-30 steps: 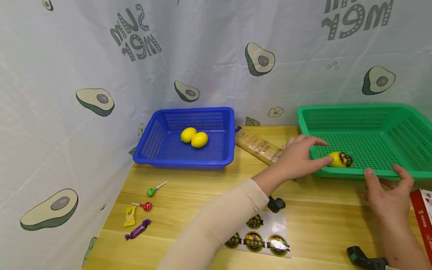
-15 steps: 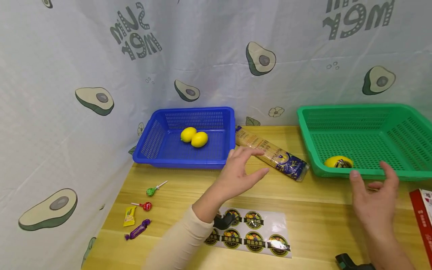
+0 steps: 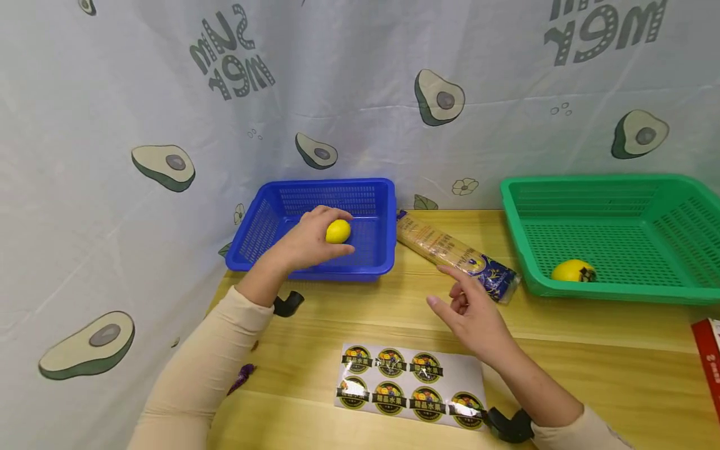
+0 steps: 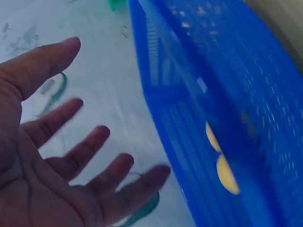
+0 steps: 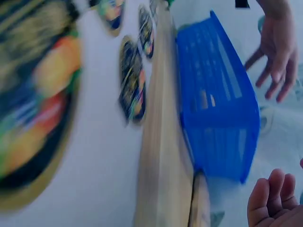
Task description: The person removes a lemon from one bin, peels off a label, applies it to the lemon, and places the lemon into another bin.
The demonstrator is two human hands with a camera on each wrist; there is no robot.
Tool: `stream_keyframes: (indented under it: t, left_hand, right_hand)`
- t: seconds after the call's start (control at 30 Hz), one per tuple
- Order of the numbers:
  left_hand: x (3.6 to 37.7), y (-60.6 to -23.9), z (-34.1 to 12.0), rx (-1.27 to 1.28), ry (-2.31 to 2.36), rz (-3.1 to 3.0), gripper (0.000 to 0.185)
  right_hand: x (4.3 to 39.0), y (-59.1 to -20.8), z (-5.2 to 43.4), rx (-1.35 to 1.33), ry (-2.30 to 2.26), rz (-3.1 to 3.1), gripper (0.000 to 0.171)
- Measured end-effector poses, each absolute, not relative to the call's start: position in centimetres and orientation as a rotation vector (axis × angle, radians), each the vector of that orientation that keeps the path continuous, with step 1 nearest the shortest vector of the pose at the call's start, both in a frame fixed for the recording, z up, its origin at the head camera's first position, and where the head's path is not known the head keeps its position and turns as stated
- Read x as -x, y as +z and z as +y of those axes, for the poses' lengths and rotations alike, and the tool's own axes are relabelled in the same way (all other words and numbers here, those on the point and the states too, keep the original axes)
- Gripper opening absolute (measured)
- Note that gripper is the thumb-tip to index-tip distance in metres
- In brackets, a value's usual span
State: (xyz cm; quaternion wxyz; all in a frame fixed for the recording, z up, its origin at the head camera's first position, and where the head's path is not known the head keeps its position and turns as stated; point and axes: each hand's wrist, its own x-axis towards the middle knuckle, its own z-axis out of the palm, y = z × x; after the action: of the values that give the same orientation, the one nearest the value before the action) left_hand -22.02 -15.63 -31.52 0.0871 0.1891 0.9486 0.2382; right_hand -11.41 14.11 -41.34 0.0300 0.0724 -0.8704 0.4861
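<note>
My left hand (image 3: 315,240) is over the blue basket (image 3: 360,274), its fingers spread beside a yellow lemon (image 3: 338,231). A gap shows between thumb and fingertips, and the left wrist view has the left hand (image 4: 61,161) holding nothing above the basket wall. Two lemons (image 4: 228,177) are partly visible inside the basket there; in the head view the hand hides one. My right hand (image 3: 475,322) hovers over the table near a sheet of round fruit stickers (image 3: 458,370), index finger extended, others loosely bent, holding nothing. A lemon bearing a dark sticker (image 3: 570,270) lies in the green basket (image 3: 624,292).
A long packet of what looks like dry noodles (image 3: 441,247) lies between the baskets. A purple wrapped candy (image 3: 243,377) shows beside the left sleeve, which covers other sweets. At the right edge is a red box (image 3: 707,350). A curtain with avocado prints (image 3: 360,81) hangs behind.
My left hand has moved left from the green basket to the blue one. The right hand has moved left from the green basket's front edge to above the sticker sheet.
</note>
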Motion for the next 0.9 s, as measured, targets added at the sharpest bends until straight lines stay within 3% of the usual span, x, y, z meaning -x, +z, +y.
stream_keyframes:
  t: [0.37,0.9]
  left_hand:
    - [30.7,-31.8,-17.9,-0.52,0.302,2.567,0.068]
    - [34.7,-32.7,-15.3,-0.275,0.301,2.489,0.066]
  right_hand:
    - [18.1,-41.6,8.2,-0.409,1.633,-2.732,0.06]
    - [19.6,-44.6,6.4,-0.348,1.81,-2.692,0.051]
